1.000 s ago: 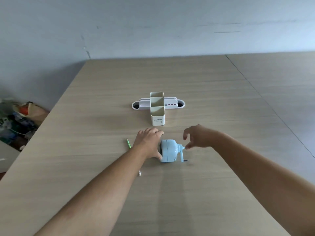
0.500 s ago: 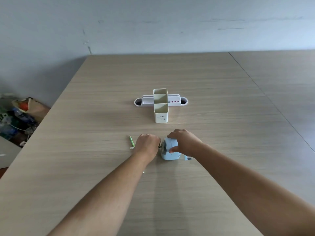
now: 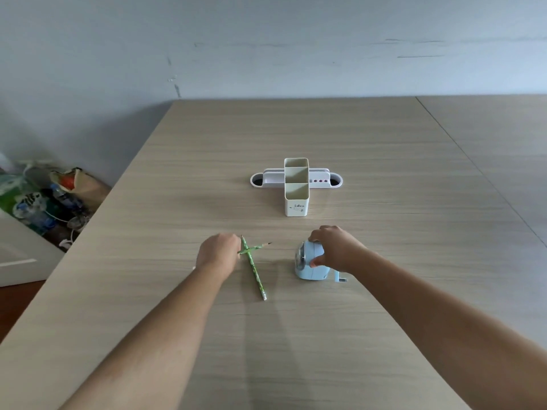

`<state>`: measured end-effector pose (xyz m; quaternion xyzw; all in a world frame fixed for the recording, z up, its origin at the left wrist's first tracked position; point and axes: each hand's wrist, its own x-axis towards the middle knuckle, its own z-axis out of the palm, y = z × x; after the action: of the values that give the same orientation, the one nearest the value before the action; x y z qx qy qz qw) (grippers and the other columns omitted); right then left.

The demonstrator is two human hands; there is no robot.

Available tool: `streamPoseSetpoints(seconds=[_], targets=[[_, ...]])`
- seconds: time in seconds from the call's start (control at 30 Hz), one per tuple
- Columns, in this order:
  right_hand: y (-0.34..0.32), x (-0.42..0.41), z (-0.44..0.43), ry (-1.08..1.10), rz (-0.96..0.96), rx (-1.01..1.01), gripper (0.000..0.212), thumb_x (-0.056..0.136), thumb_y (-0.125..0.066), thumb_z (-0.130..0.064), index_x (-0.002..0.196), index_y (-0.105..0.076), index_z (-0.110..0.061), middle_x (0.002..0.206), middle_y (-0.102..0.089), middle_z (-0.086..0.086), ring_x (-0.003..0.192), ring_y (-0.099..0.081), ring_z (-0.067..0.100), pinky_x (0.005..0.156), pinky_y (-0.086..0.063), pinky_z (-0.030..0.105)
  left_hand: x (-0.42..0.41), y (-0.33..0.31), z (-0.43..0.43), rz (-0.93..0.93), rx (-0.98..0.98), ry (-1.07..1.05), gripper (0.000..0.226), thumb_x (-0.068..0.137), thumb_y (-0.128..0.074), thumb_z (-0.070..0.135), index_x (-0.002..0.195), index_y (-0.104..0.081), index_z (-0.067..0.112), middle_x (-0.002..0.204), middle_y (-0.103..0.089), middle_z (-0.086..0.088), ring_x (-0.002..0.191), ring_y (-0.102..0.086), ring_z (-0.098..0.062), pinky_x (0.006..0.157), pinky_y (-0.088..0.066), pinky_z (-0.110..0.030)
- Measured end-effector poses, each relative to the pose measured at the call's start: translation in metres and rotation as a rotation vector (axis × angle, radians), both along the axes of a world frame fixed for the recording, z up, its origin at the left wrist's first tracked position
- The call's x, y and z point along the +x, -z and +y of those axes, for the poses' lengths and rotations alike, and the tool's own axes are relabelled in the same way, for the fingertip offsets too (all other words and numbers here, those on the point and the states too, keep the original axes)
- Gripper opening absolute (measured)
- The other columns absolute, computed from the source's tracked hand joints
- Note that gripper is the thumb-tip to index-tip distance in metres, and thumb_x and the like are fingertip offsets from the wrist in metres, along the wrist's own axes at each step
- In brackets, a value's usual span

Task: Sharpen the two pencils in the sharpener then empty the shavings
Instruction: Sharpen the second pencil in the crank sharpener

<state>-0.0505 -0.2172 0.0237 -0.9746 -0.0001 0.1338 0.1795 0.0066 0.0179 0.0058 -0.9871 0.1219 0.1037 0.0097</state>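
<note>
A light blue crank sharpener (image 3: pixel 307 266) stands on the wooden table (image 3: pixel 384 179), its pencil hole facing left and its handle (image 3: pixel 339 278) at the lower right. My right hand (image 3: pixel 336 247) grips the sharpener's body from above. My left hand (image 3: pixel 219 252) is to its left, closed on a green pencil (image 3: pixel 258 247) whose sharpened tip points right, clear of the sharpener. A second green pencil (image 3: pixel 255 269) lies flat on the table, crossing under the held one.
A cream pencil holder (image 3: pixel 296 199) with several compartments stands behind the hands, across a white tray-like organiser (image 3: pixel 325 180). The table's left edge runs close by; bags and clutter (image 3: pixel 44 199) lie on the floor beyond it.
My left hand has drawn the pencil out of the sharpener and moved left with it. My right hand left the crank and now grips the sharpener's body. The second pencil is now in full view.
</note>
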Motion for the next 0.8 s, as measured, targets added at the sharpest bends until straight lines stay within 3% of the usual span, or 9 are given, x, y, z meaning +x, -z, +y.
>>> streamPoseSetpoints(seconds=[0.17,0.33,0.67,0.8], targets=[[0.000,-0.002,-0.008,0.025,-0.001,0.008,0.060,0.071,-0.077,-0.030,0.125,-0.054,-0.013,0.120,-0.057,0.008,0.111,-0.052,0.025,0.089,-0.042,0.032,-0.005,0.015,-0.005,0.124,-0.314,-0.306,0.013,0.076,-0.076,0.020,0.083,-0.074,0.009,0.095,-0.073,-0.011,0.091,-0.069,-0.032,0.075,-0.053,-0.032],[0.001,0.001,-0.006,0.031,-0.004,0.037,0.059,0.069,-0.079,-0.030,0.121,-0.056,-0.014,0.117,-0.058,0.007,0.109,-0.052,0.025,0.089,-0.043,0.034,-0.007,0.042,0.007,0.239,-0.411,-0.491,0.031,0.067,-0.084,0.022,0.090,-0.073,0.004,0.095,-0.074,-0.013,0.091,-0.070,-0.029,0.076,-0.055,-0.031],[0.004,0.004,-0.009,0.017,-0.005,0.049,0.058,0.068,-0.080,-0.030,0.119,-0.057,-0.014,0.116,-0.058,0.007,0.107,-0.053,0.025,0.086,-0.043,0.033,-0.002,0.066,0.004,0.300,-0.404,-0.523,0.036,0.060,-0.086,0.030,0.082,-0.071,0.005,0.085,-0.075,-0.011,0.083,-0.072,-0.025,0.075,-0.058,-0.033],[0.003,0.003,-0.008,0.004,-0.001,0.042,0.060,0.068,-0.080,-0.031,0.121,-0.056,-0.014,0.117,-0.058,0.007,0.108,-0.053,0.025,0.086,-0.042,0.032,-0.004,0.049,-0.009,0.190,-0.413,-0.450,0.030,0.076,-0.075,0.033,0.078,-0.063,0.006,0.084,-0.068,-0.009,0.088,-0.068,-0.031,0.065,-0.047,-0.029]])
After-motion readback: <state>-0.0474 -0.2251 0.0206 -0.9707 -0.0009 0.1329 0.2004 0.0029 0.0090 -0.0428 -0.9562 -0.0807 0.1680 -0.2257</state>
